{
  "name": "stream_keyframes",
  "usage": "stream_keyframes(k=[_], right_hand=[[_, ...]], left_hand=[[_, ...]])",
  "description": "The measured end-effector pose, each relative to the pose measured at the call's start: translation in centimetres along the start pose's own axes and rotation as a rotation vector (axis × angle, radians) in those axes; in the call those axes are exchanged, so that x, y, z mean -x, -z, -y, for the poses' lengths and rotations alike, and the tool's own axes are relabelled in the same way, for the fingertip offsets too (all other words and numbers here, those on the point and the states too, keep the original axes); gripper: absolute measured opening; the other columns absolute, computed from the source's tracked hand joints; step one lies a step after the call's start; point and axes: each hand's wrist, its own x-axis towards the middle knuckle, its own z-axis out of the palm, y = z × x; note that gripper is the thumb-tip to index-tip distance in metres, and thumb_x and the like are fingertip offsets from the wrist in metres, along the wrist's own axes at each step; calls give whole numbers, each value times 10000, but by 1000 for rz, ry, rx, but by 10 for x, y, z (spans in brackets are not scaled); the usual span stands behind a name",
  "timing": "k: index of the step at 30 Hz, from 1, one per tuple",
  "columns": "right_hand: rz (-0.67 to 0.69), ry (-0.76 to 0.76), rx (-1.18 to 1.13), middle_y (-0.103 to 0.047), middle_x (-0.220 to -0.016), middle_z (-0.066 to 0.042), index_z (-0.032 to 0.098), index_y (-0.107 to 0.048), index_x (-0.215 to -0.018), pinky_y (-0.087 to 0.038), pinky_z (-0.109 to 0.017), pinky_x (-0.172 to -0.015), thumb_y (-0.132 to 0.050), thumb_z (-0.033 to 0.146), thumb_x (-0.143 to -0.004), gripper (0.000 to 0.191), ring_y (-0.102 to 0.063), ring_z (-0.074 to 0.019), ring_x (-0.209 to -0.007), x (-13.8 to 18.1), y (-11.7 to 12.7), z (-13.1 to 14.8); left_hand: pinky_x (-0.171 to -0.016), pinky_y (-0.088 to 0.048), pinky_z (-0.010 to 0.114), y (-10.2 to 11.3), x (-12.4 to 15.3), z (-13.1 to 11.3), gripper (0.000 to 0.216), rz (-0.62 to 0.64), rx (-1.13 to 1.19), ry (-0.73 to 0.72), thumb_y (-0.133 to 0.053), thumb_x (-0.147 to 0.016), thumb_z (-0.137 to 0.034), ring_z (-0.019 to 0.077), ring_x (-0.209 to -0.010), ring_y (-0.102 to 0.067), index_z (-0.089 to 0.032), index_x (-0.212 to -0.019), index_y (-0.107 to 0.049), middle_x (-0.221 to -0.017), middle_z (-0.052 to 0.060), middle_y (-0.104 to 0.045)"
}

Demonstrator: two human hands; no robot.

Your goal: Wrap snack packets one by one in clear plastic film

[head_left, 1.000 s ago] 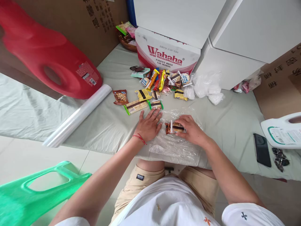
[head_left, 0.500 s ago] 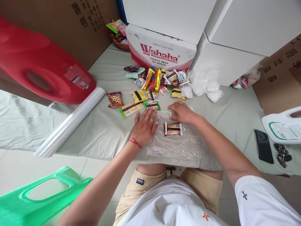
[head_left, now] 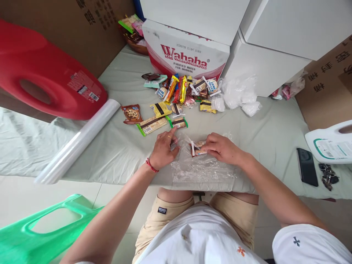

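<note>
A home is suggested, though not proved: a cloth-covered counter (head_left: 275, 135) is strewn with snacks (head_left: 183, 91), a phone (head_left: 307, 167) and keys (head_left: 328, 176); a red jug (head_left: 74, 91), a white jug (head_left: 334, 146) and a water carton (head_left: 184, 46) are placed on it; pale tiles (head_left: 19, 194) are seen below.

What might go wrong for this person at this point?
The clear plastic is creased, so it might bunch up or snag as it is handled. The wrapped snack lies partly hidden by the right hand, and a small nudge could shift it. The roll reaches the near edge of the cloth, so a knock might send it off.
</note>
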Motion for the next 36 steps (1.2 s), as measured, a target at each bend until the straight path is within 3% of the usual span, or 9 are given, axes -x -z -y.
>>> stream_keyframes(k=[2,5,9,14,18,20,24,30,36], right_hand=[[16,22,-14,-595,-931,-66,237,-712,-1244,-440,-305,-756,-506,188,-1031,300,-543,-190,-871,10,-8,1],[30,53,-37,-599,-915,-53,271,-677,-1340,-450,-314,-784,-503,181,-1034,363,-539,-181,-856,21,-17,0],[-15,74,-28,-614,-965,-62,263,-727,-1264,-456,-342,-832,-503,168,-1025,341,-546,-180,-867,31,-26,-1],[-31,9,76,-614,-1018,-78,253,-762,-1186,-446,-365,-859,-537,177,-1008,297,-533,-187,-890,37,-35,4],[17,-35,153,-621,-1024,-78,270,-767,-1158,-413,-369,-856,-571,171,-994,274,-515,-197,-900,35,-34,11],[45,-47,191,-629,-1032,-80,265,-777,-1112,-392,-369,-845,-590,150,-977,258,-511,-215,-936,33,-30,15],[82,-63,238,-638,-1020,-76,260,-785,-1038,-366,-363,-824,-584,164,-986,229,-504,-231,-972,31,-25,19],[41,-53,220,-639,-1042,-90,236,-777,-1039,-411,-367,-837,-581,136,-972,230,-499,-234,-963,35,-34,16],[-57,-24,167,-628,-1056,-98,210,-756,-1007,-470,-364,-827,-553,100,-967,234,-493,-225,-949,43,-40,14]], left_hand=[[-961,-455,455,2,-1,0,420,25,9,-49,-581,-792,-192,241,-938,-605,-187,-1191,-713,-794,33,-662],[-955,-464,447,8,-2,2,217,42,49,-160,-545,-780,-117,231,-958,-594,-215,-811,-737,-782,44,-651],[-1043,-466,468,28,6,12,246,124,86,-272,-522,-775,-68,246,-1183,-581,-228,-701,-695,-912,50,-687],[-1109,-450,518,65,25,21,203,56,-20,-220,-532,-782,-85,288,-1327,-529,-217,-679,-646,-1095,62,-709],[-1109,-472,487,74,17,-21,186,-112,-7,-239,-509,-898,-144,251,-1267,-586,-229,-907,-675,-1154,75,-688],[-1148,-437,496,68,2,-52,264,-52,-48,-298,-500,-949,-210,257,-1331,-550,-239,-1141,-678,-1332,96,-637],[-1193,-323,546,46,-28,-89,478,264,-248,-497,-539,-957,-304,303,-1371,-503,-288,-1435,-556,-1416,100,-598],[-833,-440,391,26,-7,-59,474,415,-506,-505,-438,-963,-85,245,-914,-642,-215,-1395,-584,-959,92,-671],[-655,-434,325,29,38,-28,329,443,-434,-532,-464,-958,-116,193,-730,-631,-181,-1193,-685,-889,66,-676]])
